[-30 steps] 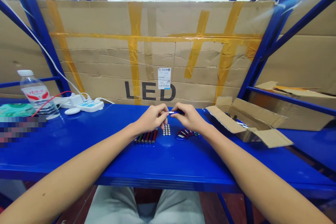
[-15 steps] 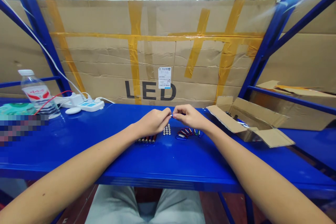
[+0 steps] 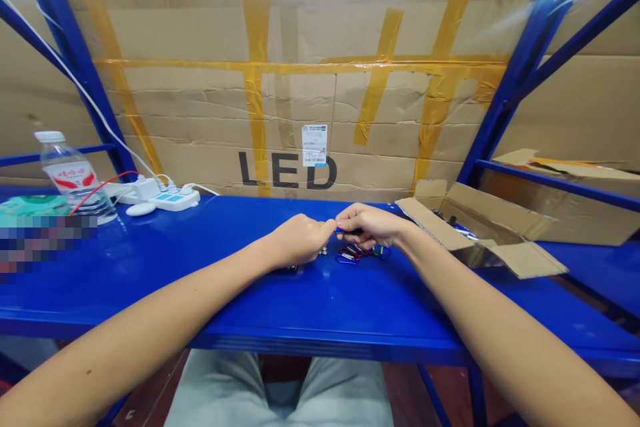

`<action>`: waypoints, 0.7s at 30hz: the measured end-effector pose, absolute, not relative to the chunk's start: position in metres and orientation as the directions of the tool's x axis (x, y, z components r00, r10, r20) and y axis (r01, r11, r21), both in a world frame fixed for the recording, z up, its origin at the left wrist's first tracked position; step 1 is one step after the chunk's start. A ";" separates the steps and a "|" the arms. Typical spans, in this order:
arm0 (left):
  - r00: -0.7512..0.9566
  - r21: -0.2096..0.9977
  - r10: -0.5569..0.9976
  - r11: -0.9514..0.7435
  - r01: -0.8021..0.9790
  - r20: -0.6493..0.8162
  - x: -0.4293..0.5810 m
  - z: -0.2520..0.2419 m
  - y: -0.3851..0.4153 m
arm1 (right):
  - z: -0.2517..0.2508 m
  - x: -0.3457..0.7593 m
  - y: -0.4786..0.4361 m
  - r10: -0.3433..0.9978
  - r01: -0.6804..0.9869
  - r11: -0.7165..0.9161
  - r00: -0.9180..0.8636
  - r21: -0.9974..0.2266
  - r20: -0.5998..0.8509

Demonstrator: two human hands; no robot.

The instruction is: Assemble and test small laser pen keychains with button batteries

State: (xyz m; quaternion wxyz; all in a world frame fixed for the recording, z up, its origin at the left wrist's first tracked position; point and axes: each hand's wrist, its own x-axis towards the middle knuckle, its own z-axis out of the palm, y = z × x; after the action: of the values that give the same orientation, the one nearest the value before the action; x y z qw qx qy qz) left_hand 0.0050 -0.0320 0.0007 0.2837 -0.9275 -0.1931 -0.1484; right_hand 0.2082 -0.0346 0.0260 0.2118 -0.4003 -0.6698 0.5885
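Over the blue table, my left hand (image 3: 306,239) is closed, its fingertips meeting those of my right hand; what it may pinch is too small to name. My right hand (image 3: 367,223) is closed round a small dark blue item (image 3: 350,231). Just below the right hand lie several coloured carabiners (image 3: 347,257), red, blue and green. Small silver round pieces (image 3: 323,251) show beside my left hand, mostly covered by it. Ends of dark cylinders (image 3: 291,268) peek out under the left wrist.
An open cardboard box (image 3: 487,230) with small items stands at the right. On the left are a water bottle (image 3: 75,177), a white power strip (image 3: 173,199) and a green packet (image 3: 35,207). A large cardboard sheet (image 3: 210,113) closes off the table's back.
Both hands have shifted a little, the left one rightward and lower. It now covers more of the silver pieces and dark cylinders. More of the dark blue item shows in the right hand.
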 end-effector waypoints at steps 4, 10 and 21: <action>0.895 -0.481 0.286 -0.765 0.429 0.343 0.005 0.001 -0.032 | 0.026 0.207 -0.035 0.780 0.310 -0.052 -0.580 -0.949 -0.232; 0.898 -0.477 0.268 -0.774 0.417 0.349 0.003 0.000 -0.029 | 0.026 0.205 -0.036 0.795 0.357 -0.022 -0.560 -0.934 -0.233; 0.928 -0.549 0.168 -0.766 0.335 0.332 0.003 -0.002 -0.029 | 0.026 0.205 -0.036 0.774 0.354 -0.170 -0.530 -0.920 -0.347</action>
State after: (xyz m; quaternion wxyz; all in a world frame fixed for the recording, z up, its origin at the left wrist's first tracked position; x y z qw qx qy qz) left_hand 0.0030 -0.0292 -0.0022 0.3141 -0.9303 -0.1350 -0.1328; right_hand 0.2046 -0.0359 0.0264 0.1702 -0.4538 -0.6215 0.6155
